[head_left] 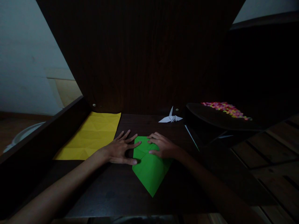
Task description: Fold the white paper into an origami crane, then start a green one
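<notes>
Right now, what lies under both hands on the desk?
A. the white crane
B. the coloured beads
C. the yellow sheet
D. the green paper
D: the left hand and right hand both press on the partly folded green paper; the yellow sheet lies apart to the left, and the white crane sits farther back.

green folded paper (149, 169): 1, under my two hands | yellow creased sheet (92, 137): 1, beyond my left hand (120, 151) | white paper crane (170, 118): 1, beyond my right hand (163, 146) | heap of coloured bits (225, 109): 1, far right of it
</notes>
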### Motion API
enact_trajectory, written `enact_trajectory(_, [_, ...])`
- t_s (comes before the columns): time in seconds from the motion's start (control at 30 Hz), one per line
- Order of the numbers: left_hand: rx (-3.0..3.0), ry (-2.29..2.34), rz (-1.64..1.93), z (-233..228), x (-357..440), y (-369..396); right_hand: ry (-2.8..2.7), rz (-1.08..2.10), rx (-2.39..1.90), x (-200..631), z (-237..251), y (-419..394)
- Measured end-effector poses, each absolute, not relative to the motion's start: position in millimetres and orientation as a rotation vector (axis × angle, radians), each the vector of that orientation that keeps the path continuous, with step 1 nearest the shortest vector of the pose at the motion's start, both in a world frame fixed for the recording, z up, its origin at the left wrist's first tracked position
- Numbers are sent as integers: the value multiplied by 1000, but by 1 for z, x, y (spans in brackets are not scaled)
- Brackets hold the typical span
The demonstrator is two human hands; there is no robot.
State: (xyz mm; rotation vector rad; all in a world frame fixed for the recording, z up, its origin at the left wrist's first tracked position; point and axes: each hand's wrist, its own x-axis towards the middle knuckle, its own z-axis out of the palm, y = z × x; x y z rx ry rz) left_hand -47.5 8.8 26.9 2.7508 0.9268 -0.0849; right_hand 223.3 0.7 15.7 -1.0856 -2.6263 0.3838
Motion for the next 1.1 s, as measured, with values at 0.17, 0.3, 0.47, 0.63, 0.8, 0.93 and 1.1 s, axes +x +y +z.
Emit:
enact_trajectory(0.17, [2845, 1036, 73, 18, -38, 5, -2585, 433, -1033, 226, 14, 2])
enact_trajectory(0.3, [2913, 1003, 116, 12, -33, 7, -2521, 421, -1015, 225, 8, 5])
enact_trajectory(0.47, [2892, 829, 253, 6, -36, 8, -2483, 369, -947, 227, -5, 10])
enact_trajectory(0.63, [2836, 770, 150, 10, -42, 6, -2428, 367, -890, 230, -11, 13])
enact_trajectory(0.8, [2779, 708, 67, 15, -47, 6, -2387, 396, -894, 233, -14, 12])
enact_trajectory(0.93, [2744, 699, 54, 14, -49, 5, -2366, 424, -893, 233, -15, 12])
enact_trajectory(1.1, [2736, 704, 24, 13, -49, 3, -2355, 440, -868, 234, -15, 12])
